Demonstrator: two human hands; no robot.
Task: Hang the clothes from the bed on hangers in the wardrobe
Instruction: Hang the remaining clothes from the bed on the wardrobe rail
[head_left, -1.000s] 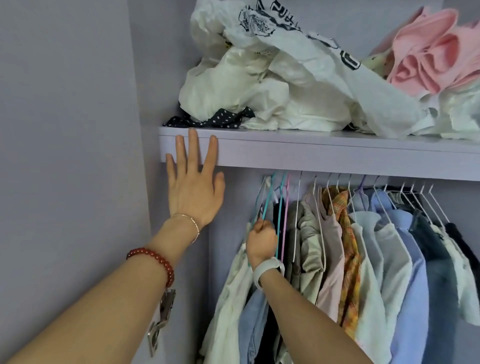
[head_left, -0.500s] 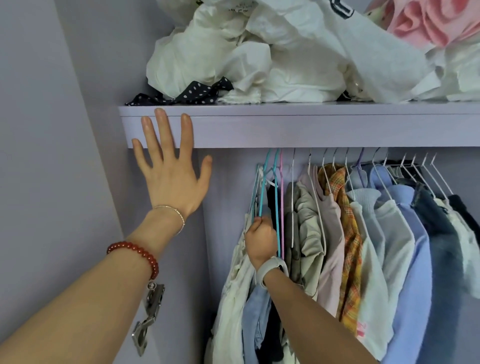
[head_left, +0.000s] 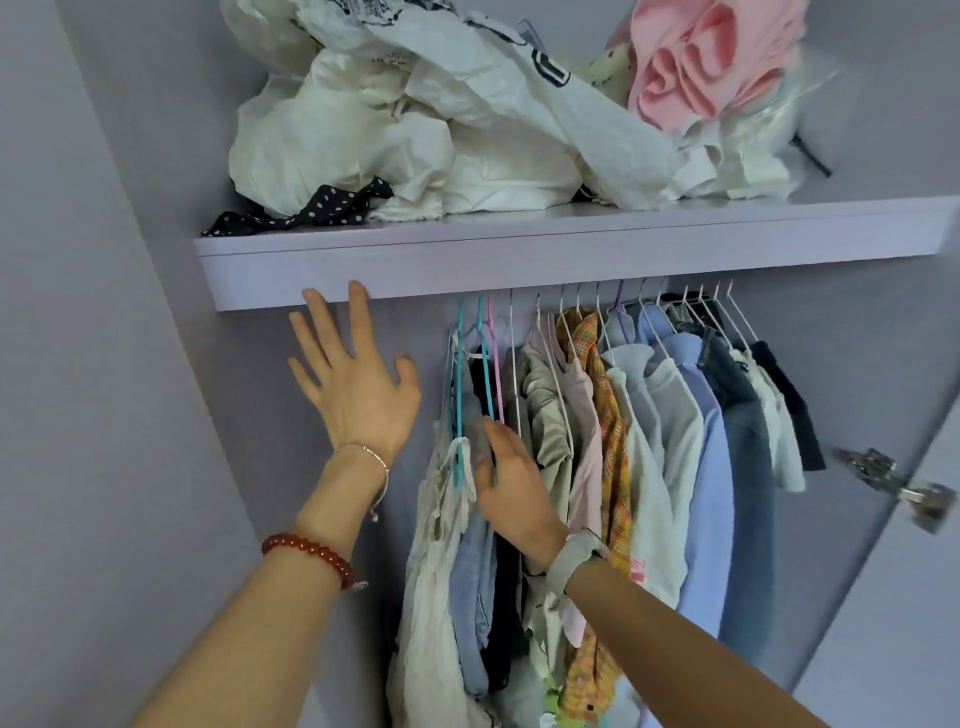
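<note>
Inside the wardrobe, a row of hung clothes (head_left: 670, 415) fills the rail under the shelf (head_left: 519, 260). At the row's left end hang teal hangers (head_left: 460, 364) and a pink hanger (head_left: 496, 364), with a cream garment (head_left: 436, 571) and a pale blue denim piece (head_left: 470, 597) below them. My right hand (head_left: 514, 488) reaches in there with its fingers straightened against the teal hanger and the dark cloth behind it. My left hand (head_left: 358, 395) is spread flat, its fingertips at the shelf's lower edge. The bed is out of view.
A heap of white crumpled clothes (head_left: 415, 145) and a pink garment (head_left: 701, 67) lie on the shelf, with a black dotted cloth (head_left: 311, 208) at its left. The wardrobe's side wall (head_left: 104, 364) is close on the left. A metal door hinge (head_left: 893, 483) sits at the right.
My right hand has let go of the hanger it gripped and its fingers have straightened. My left hand has slid down from the shelf's front edge. The view has tilted upward.
</note>
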